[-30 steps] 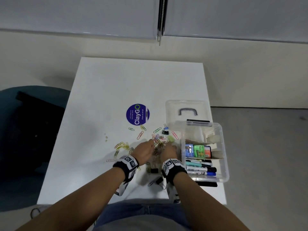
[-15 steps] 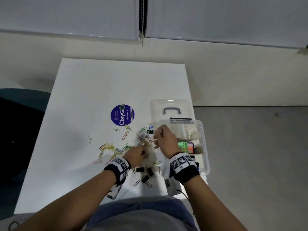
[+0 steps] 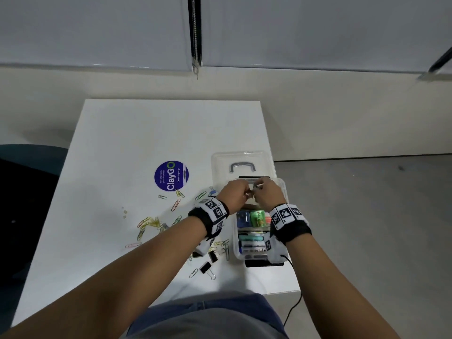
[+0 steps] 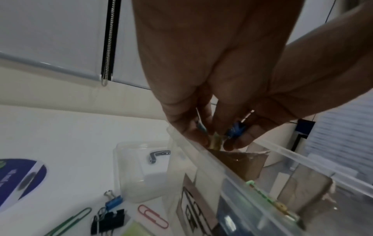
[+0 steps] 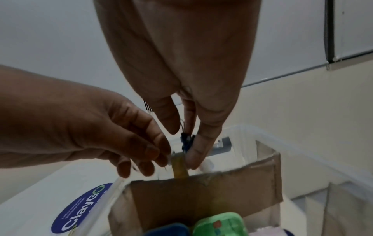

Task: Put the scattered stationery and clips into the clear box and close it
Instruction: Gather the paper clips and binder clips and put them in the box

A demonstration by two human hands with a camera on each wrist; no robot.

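The clear box stands open at the table's right edge, its lid lying flat behind it. Both hands meet above the box's far compartment. My left hand pinches a few paper clips just over the rim. My right hand pinches a blue binder clip between thumb and finger, over the cardboard divider. A blurred yellowish piece hangs below the fingertips. Coloured paper clips and black binder clips lie scattered left of the box.
Markers and green and blue items fill the box's near compartments. A round blue ClayGo sticker is on the white table. A blue binder clip and a black one lie beside the lid. A black cable hangs off the table's front right corner.
Both hands have left the clip pile and moved up and right to above the box's far compartment, carrying clips. The right hand went first, the left followed.
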